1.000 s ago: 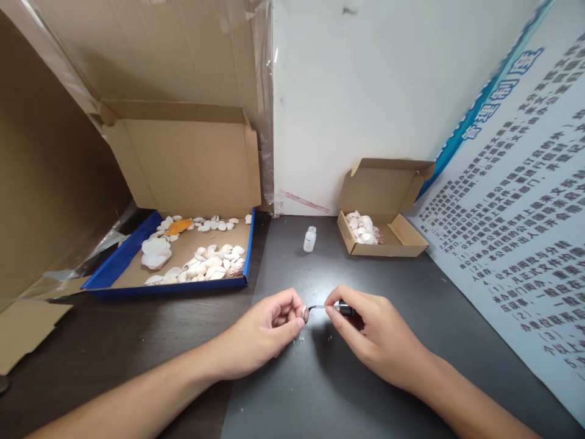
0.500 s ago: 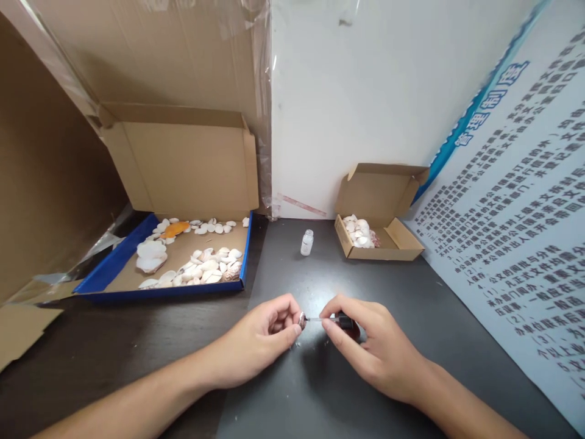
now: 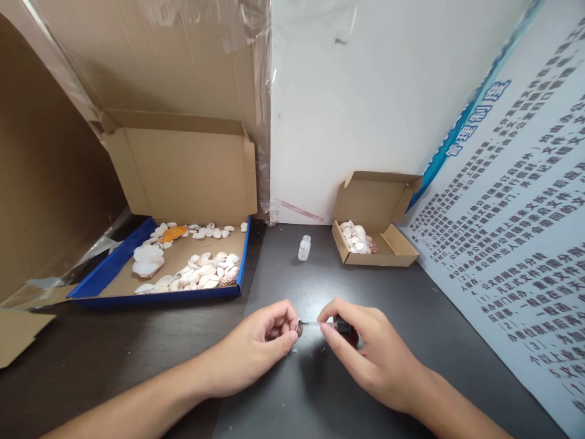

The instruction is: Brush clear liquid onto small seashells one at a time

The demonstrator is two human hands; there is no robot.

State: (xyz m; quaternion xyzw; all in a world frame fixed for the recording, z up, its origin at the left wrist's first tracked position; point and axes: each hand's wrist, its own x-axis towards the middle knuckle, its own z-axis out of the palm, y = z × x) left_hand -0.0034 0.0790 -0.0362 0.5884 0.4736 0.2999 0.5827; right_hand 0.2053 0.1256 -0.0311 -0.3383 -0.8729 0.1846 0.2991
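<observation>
My left hand (image 3: 267, 344) is closed, pinching a small brownish shell (image 3: 299, 328) between thumb and fingertips above the dark tabletop. Facing it, my right hand (image 3: 370, 350) grips a slender tool (image 3: 312, 324) with a pale thin shaft, a fine dark tip and a black body (image 3: 342, 326). Thumb and index finger close on the shaft, while the palm side hides much of the body, where something dark red shows. The tip meets the shell's edge or lies right beside it; I cannot tell which. Beyond both hands stands a small white bottle (image 3: 304, 249), upright.
On the left, a blue-edged cardboard box (image 3: 159, 297) with a raised lid holds many pale shells (image 3: 205, 271) and an orange one (image 3: 174, 233). A smaller cardboard box (image 3: 384, 260) at the back right contains more shells (image 3: 356, 238). A printed poster (image 3: 503, 244) leans along the right.
The view has shifted slightly, so the boxes and bottle sit a little lower and further left. Both hands keep their grips, with the tool's tip still at the shell.
</observation>
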